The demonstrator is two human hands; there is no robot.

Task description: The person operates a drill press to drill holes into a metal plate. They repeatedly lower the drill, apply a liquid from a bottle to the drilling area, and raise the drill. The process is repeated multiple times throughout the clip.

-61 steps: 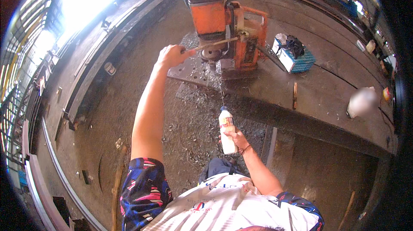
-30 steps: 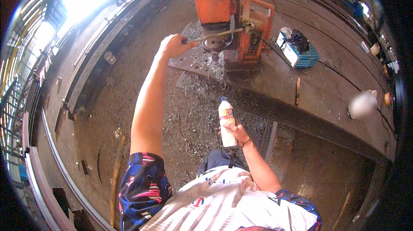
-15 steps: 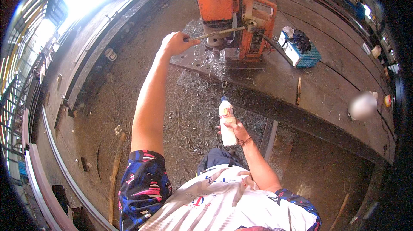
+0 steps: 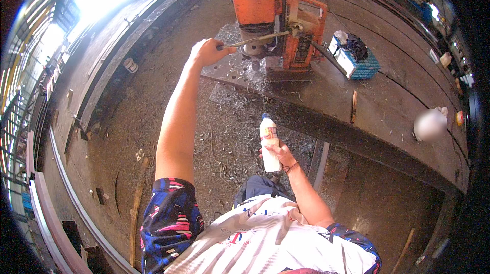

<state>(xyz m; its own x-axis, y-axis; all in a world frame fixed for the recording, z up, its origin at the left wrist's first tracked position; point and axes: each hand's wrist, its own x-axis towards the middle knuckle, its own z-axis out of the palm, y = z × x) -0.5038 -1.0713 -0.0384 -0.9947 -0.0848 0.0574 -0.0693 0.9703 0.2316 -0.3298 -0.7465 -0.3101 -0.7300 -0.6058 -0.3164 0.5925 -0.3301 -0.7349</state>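
An orange magnetic drill [image 4: 253, 6] stands upright on a thick steel plate [image 4: 306, 100]. My left hand [image 4: 206, 52] is closed around the end of its long feed lever [image 4: 255, 41], which runs nearly level across the front of the drill. Below the chuck, the cutter's tip is hard to make out against the bright metal chips. In my right hand [image 4: 279, 154] is a plastic squeeze bottle [image 4: 269, 133] of milky white liquid. Its blue cap points up and away toward the drill, and my fingers wrap around the lower half.
Metal chips [image 4: 224, 146] litter the ground below the plate. On the plate, right of the drill, sits a blue and white box [image 4: 362, 65] with a dark cloth on top. A thin strip [image 4: 353, 106] and a white bundle [image 4: 430, 124] lie farther right. A white cup [image 4: 130, 65] is at the left.
A thin stream of liquid ran from the bottle's cap toward the cutter before; now it can hardly be seen. Both hands keep nearly the same places.
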